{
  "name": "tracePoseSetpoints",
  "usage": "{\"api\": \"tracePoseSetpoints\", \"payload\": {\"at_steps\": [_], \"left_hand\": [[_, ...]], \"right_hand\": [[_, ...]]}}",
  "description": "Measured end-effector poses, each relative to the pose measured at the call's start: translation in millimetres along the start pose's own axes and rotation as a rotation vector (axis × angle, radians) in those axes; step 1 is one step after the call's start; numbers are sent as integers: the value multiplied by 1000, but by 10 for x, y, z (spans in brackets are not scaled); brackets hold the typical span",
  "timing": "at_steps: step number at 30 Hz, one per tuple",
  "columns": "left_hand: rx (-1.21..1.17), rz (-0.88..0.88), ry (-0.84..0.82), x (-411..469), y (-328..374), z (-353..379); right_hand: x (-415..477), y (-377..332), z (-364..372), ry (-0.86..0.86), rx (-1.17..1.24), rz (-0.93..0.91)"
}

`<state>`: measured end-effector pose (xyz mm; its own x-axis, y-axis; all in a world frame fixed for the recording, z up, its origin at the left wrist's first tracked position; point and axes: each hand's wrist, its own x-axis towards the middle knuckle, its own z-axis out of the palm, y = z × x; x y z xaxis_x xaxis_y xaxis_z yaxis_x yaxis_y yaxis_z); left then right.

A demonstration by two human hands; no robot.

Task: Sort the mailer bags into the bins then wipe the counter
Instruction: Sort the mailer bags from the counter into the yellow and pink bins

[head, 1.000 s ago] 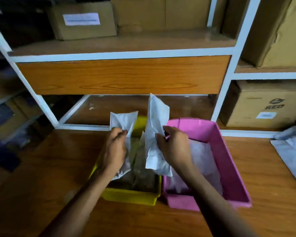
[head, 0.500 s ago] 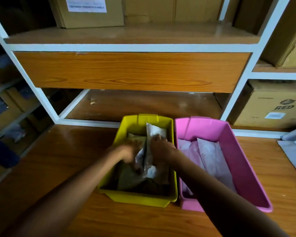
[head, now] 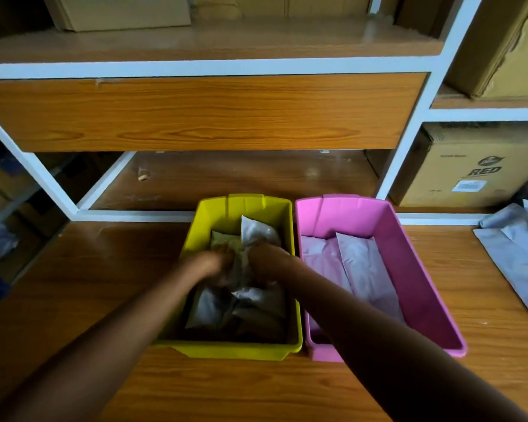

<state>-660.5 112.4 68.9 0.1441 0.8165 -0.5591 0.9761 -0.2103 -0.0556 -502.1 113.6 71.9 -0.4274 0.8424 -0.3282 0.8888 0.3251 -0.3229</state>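
Note:
A yellow bin (head: 244, 201) and a pink bin (head: 425, 287) stand side by side on the wooden counter (head: 104, 287). Both my hands are down inside the yellow bin. My left hand (head: 214, 264), blurred, and my right hand (head: 264, 257) are curled on crumpled white mailer bags (head: 258, 231) in the bin's middle. More bags (head: 209, 306) lie at its near end. Flat white mailer bags (head: 363, 269) lie in the pink bin. My forearms hide part of both bins.
Grey mailer bags (head: 518, 260) lie on the counter at the far right. Behind the bins rises a white-framed wooden shelf unit (head: 208, 111) with cardboard boxes (head: 476, 169). The counter's left edge drops off to dark shelving.
My hands, which held two white mailer bags up above the bins, have come down into the yellow bin with them. The view has tilted downward and closer.

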Motion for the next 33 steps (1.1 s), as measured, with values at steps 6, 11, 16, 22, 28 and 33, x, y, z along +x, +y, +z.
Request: {"api": "tracePoseSetpoints", "payload": {"at_steps": [6,11,16,22,28,33], "left_hand": [[-293,42,524,-478,200,-334],[-658,270,1006,-829,1321,-343],[-776,520,1121,-777,2827,-289],[-766,657,998,-427,4451,-297],[-780,605,926,195,5726,-317],[-822,463,890,895,6432,-371]], "right_hand": [[-782,171,-422,351,173,-141],[-1676,860,-440,712,253,-55],[-2450,1837,-348,939,341,59],[-3340,3268,-281,1075,415,260],[-3851,4691,-299,1048,368,456],[-3921,5723,-303,1031,300,806]]}}
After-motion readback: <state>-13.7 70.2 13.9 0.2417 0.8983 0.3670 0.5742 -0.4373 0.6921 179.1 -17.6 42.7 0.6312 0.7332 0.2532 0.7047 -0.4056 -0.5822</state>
